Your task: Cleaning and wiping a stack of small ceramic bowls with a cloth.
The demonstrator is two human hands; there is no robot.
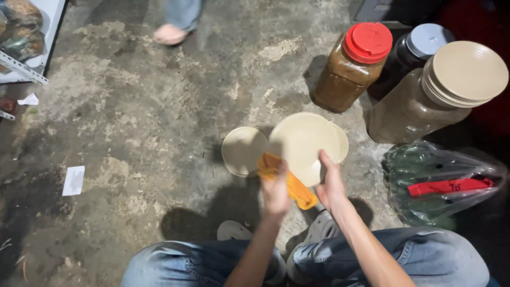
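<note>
Both hands work over the concrete floor: the right hand grips the lower edge of a cream plate held tilted, while the left hand is closed around an orange cloth pressed against it. Just left lies a small stack of plates, and more plates rest on a brown jar near a red-lidded jar.

Dim, warm light from above leaves the concrete floor patchy and the right edge nearly black, casts soft shadows beneath the plates, and motion blurs the left hand.
</note>
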